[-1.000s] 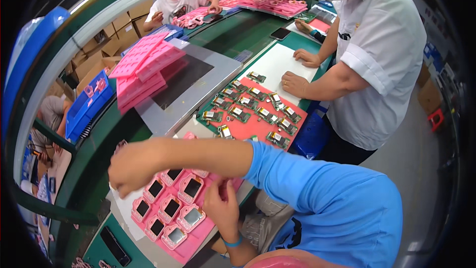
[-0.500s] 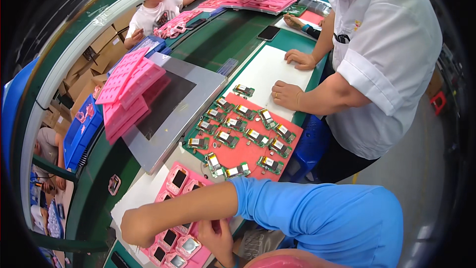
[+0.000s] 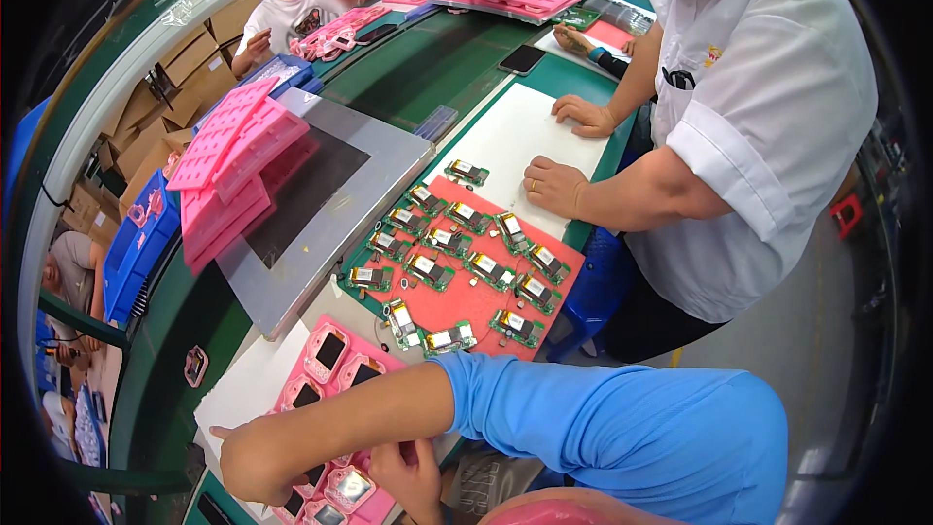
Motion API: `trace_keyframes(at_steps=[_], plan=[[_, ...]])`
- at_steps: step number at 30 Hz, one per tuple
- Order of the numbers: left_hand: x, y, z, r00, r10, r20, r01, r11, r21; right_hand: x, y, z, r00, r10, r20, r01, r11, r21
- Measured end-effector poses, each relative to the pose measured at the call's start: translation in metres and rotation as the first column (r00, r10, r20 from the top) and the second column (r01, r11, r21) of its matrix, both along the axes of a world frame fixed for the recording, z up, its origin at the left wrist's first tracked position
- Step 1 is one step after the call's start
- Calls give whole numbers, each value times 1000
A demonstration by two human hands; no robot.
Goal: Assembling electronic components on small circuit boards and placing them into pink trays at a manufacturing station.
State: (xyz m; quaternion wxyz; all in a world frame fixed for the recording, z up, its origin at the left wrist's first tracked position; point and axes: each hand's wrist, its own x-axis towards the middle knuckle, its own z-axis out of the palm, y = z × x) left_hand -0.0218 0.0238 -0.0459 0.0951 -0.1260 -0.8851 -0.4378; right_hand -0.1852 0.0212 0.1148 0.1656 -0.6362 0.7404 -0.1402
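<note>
My right arm, in a light blue sleeve, reaches left over a pink tray (image 3: 365, 340). The tray holds several pink-rimmed device casings with dark screens, such as the casing (image 3: 328, 352) at its far end. My right hand (image 3: 258, 467) is bent down at the tray's left side; one digit sticks out to the left and the other fingers are hidden. My left hand (image 3: 406, 476) is at the tray's right edge, fingers curled, close to a casing with a pale square window (image 3: 350, 488). What it holds, if anything, is hidden.
A red mat (image 3: 452, 309) bears several green circuit boards (image 3: 429, 271) with batteries. Beyond it, a co-worker's hands (image 3: 557, 187) rest on white sheeting. Stacked pink trays (image 3: 238, 156) stand on a grey metal panel (image 3: 379, 146). One casing (image 3: 196, 367) lies on the green conveyor (image 3: 160, 399).
The whole view has shifted slightly, so the bench appears farther left. A digit of my right hand now shows at its left. Across the conveyor, a person in white has drawn an outstretched arm back.
</note>
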Motion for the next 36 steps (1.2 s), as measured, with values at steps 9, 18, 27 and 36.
trace_keyframes(at_steps=[9, 18, 27, 36], plan=[[-2, 1, -3, 996, -28, -89, 29, 1000, 8, 9, 4, 5, 989, -144, 24, 140, 982, 126], [-1, 1, -5, 995, -10, -99, 10, 1000, -1, 14, 6, 8, 988, -114, 100, 100, 986, 135], [0, 3, -1, 996, -11, -86, 10, 1000, -9, 12, 5, 9, 988, -95, 121, 82, 991, 109], [0, 4, 0, 999, -5, -34, 6, 1000, 7, 4, -7, -1, 987, -54, 153, 29, 986, 162]])
